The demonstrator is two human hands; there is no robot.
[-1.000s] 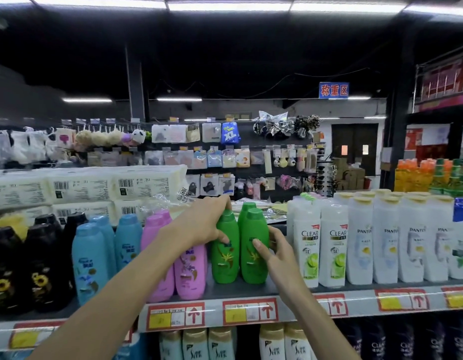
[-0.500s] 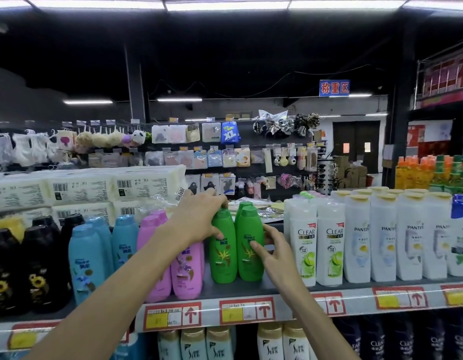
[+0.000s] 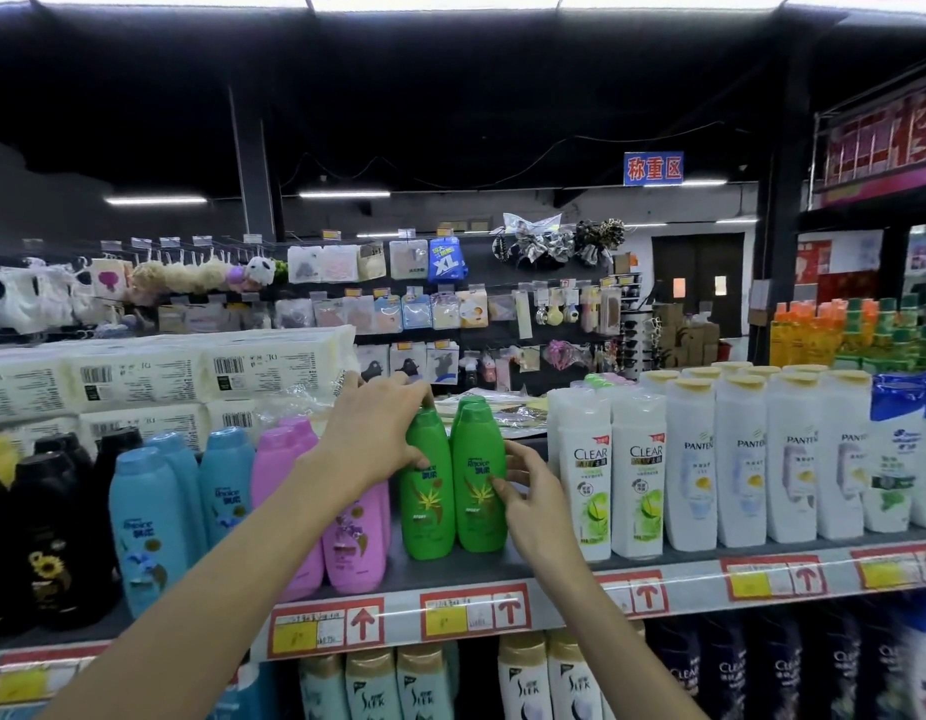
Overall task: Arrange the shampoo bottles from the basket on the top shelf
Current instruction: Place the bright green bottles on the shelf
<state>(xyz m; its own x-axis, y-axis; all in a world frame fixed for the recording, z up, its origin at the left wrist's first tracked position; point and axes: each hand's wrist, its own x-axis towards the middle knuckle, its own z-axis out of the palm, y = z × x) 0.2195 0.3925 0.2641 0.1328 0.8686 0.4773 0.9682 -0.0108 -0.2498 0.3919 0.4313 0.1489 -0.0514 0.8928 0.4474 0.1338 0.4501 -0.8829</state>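
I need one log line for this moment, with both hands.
left hand: grips left green bottle | right hand: holds right green bottle | both upright on top shelf

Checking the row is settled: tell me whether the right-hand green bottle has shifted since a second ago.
No. The right green bottle keeps the same gap to the Clear bottle and stands over the same price tag.

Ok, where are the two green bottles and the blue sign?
Left green bottle (image 3: 427,511): head view, on its label.
Right green bottle (image 3: 474,517): head view, on its label.
Blue sign (image 3: 653,168): head view, its red writing.
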